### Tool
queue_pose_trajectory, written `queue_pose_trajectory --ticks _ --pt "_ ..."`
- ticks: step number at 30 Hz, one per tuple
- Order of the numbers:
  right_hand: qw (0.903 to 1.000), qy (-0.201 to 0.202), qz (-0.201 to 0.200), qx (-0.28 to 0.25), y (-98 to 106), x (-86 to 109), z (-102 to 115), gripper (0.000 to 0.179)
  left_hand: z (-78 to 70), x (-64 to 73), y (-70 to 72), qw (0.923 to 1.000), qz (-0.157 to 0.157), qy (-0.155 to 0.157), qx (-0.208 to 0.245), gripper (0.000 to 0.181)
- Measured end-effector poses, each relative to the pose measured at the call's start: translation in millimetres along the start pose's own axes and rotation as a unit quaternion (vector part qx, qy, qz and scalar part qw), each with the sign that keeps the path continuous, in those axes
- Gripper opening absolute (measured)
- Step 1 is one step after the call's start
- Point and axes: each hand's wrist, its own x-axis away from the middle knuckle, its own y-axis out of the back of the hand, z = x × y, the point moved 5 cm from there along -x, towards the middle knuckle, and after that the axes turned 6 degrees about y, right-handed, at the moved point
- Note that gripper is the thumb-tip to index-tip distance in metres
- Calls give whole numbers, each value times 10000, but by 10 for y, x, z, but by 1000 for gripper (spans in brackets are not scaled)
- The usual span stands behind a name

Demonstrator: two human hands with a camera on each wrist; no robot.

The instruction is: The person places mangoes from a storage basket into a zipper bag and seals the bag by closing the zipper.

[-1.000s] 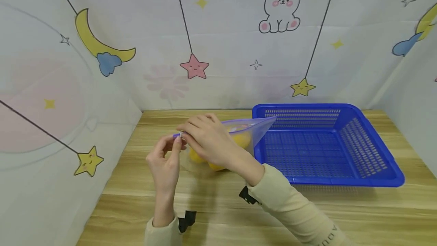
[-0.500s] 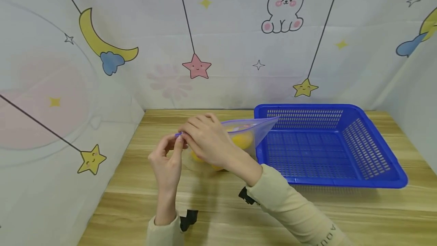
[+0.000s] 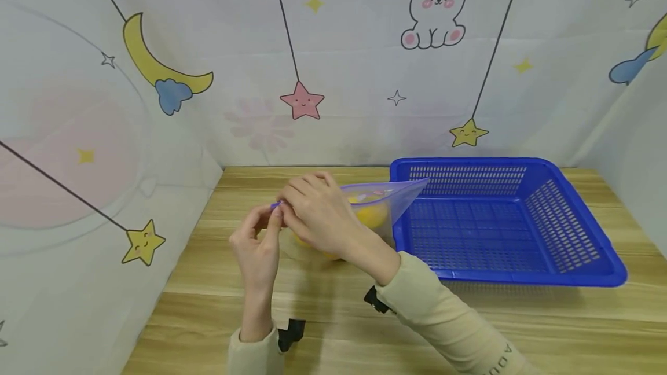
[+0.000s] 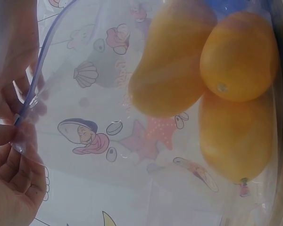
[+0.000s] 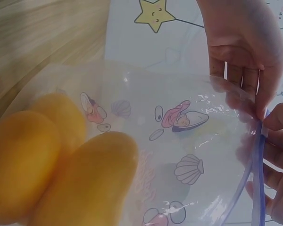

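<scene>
A clear zip bag (image 4: 89, 141) with purple zip edges and printed shells holds yellow mangoes (image 4: 240, 56), three of them visible in the left wrist view. My left hand (image 3: 257, 245) pinches the bag's top left corner, with a short bit of purple zip (image 3: 275, 205) showing at the fingertips. Close against it, my right hand (image 3: 323, 213) pinches the zip edge near that corner. To the right of the hands the bag's mouth gapes. A small pale piece (image 4: 16, 119) sits on the zip between the two hands. The right hand hides part of the bag in the head view.
A blue plastic basket (image 3: 508, 275) stands to the right on the wooden table (image 3: 208, 311), and the bag's right corner overlaps its left rim. Behind and at the sides hangs a white cloth (image 3: 354, 132) with cartoon prints.
Both hands stay together at the bag's left corner, and the right hand has barely shifted along the zip. The whole head view has drifted slightly.
</scene>
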Motion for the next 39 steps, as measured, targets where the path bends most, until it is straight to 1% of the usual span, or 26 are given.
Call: queue_pose_trajectory --ticks 11,16,24,32,39 --pt "9998 -24 -66 176 10 -8 -8 13 5 -6 -11 9998 -149 -31 -110 11" --pt "9998 -37 -66 178 8 -7 -9 13 13 -1 -6 9998 -169 45 -39 11" --pt "9998 -71 -95 156 15 -5 -14 12 9 -3 -15 9999 -153 65 46 12" --pt "9999 -79 -86 108 11 5 -28 13 1 6 -18 9998 -158 33 -101 11" --pt "9998 -52 -131 105 11 13 -26 13 9 7 -16 9998 -163 27 -123 11"
